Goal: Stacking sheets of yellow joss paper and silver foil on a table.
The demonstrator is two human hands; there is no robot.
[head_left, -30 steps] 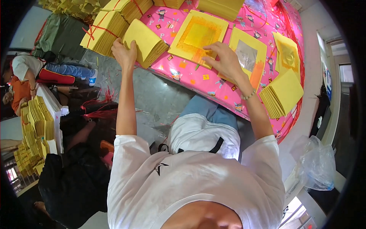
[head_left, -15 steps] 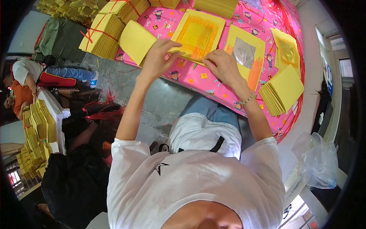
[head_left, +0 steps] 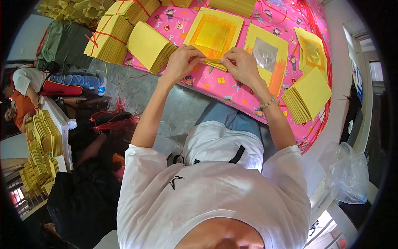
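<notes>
A yellow paper sheet [head_left: 213, 35] with an orange-smeared, gold-coloured square lies in front of me, its near edge lifted and partly folded. My left hand [head_left: 181, 63] pinches that edge near its left corner, thumb against the fingers. Close to the right corner, my right hand [head_left: 242, 66] grips the same edge between thumb and fingers. The fingertips hide parts of the fold. Just left of my left hand is a loose stack of yellow paper [head_left: 150, 46]. Right of my right hand lies another yellow sheet with a silver square [head_left: 265, 55] and an orange smear.
A pink patterned tablecloth [head_left: 209, 83] covers the table. Bundles of yellow paper [head_left: 108, 37] tied with red string stand at the back left. Folded yellow papers [head_left: 306, 97] fan out at the right, beside red strings. Other people [head_left: 31, 81] sit at a table on the left.
My left hand has moved right and slightly down, closing its fingers on the sheet's near edge. My right hand stays at the right end, its fingers slightly shifted.
</notes>
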